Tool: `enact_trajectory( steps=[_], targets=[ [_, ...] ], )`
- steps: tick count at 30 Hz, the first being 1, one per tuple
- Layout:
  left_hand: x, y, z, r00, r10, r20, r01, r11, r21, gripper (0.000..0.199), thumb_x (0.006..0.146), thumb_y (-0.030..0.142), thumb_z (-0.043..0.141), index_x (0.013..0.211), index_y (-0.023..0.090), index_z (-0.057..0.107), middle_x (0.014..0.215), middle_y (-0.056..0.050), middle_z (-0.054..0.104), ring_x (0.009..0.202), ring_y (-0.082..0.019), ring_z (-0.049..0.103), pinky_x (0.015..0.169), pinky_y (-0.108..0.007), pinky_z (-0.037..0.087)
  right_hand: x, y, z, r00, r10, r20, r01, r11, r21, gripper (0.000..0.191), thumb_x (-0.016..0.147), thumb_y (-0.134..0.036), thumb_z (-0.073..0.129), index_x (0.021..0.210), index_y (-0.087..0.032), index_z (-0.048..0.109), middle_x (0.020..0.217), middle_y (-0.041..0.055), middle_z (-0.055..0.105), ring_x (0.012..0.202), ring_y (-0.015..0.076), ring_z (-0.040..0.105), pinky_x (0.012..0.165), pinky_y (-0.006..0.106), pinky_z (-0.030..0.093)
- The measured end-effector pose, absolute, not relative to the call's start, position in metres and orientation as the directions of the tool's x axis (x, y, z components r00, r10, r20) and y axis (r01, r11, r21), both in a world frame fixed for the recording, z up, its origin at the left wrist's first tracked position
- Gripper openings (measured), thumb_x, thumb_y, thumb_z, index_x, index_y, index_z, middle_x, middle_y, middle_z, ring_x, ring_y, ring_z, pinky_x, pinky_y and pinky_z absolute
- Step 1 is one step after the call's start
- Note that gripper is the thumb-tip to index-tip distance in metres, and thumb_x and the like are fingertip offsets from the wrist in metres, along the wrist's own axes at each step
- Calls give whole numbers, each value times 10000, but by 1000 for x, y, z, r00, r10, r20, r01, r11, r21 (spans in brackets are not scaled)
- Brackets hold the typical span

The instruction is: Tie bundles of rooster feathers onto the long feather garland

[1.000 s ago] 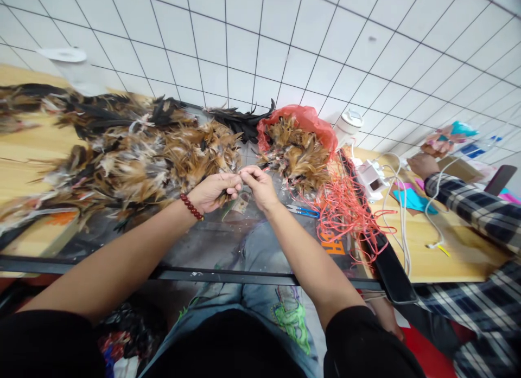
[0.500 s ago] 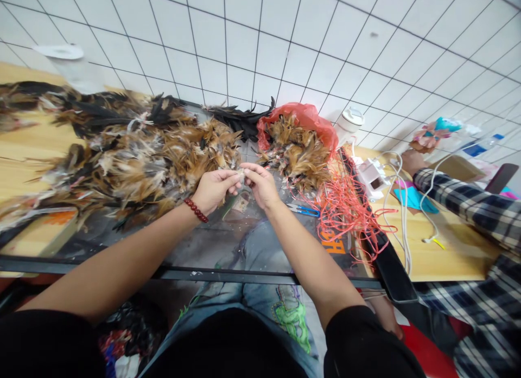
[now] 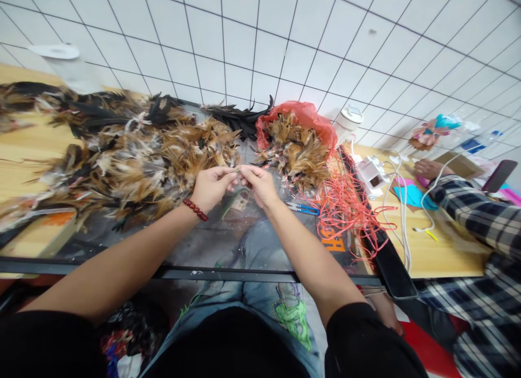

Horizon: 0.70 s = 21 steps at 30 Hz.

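My left hand [image 3: 211,187] and my right hand [image 3: 257,184] meet fingertip to fingertip above a glass table top [image 3: 211,242], both pinching a small feather piece [image 3: 237,173] between them. A red bead bracelet [image 3: 195,210] circles my left wrist. A big heap of brown and black feathers [image 3: 134,150] lies just beyond my left hand. A red plastic bag [image 3: 303,120] stuffed with brown feathers stands beyond my right hand. Blue-handled snips [image 3: 303,207] lie to the right of my right wrist.
A tangle of orange-red string [image 3: 345,204] spreads right of the snips. A white device [image 3: 370,174] with white cables sits on the wooden table [image 3: 439,253]. A co-worker in a plaid sleeve [image 3: 472,215] works at the right. A white tiled wall [image 3: 285,42] is behind.
My two hands have drawn slightly up and closer together around the small piece. The co-worker's hand at the right has shifted toward the table's far side.
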<state>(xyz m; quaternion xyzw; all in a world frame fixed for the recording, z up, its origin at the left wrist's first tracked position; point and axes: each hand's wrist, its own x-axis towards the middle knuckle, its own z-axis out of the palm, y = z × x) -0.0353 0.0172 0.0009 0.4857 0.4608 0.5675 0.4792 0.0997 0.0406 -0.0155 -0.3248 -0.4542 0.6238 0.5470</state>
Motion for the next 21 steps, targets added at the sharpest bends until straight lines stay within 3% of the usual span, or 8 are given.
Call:
enact_trajectory(
  steps=[9, 15, 21],
  targets=[
    [-32, 11, 7, -79, 985, 154, 4, -154, 988, 111, 672, 168, 782, 781, 145, 785, 649, -11, 694, 576, -97, 578, 559, -189, 481, 100, 41, -14, -173, 985, -20, -414, -91, -906, 294, 606, -370, 839, 757, -176, 678, 603, -47, 650, 538, 55, 565, 561, 179, 465],
    [-36, 15, 8, -44, 990, 131, 43, -129, 991, 107, 678, 212, 778, 760, 142, 781, 624, -18, 675, 546, -97, 562, 544, -201, 486, 99, 43, -17, -161, 986, 50, -408, -20, -913, 319, 597, -367, 839, 832, -191, 713, 639, -51, 662, 534, 56, 543, 571, 189, 468],
    [-36, 16, 5, 1, 996, 91, -117, -90, 989, 165, 658, 238, 788, 761, 113, 755, 616, -28, 664, 494, -76, 519, 509, -207, 449, 100, 44, -20, -165, 980, 110, -352, 46, -935, 281, 633, -387, 801, 788, -181, 690, 601, -49, 634, 549, 71, 539, 588, 203, 464]
  ],
)
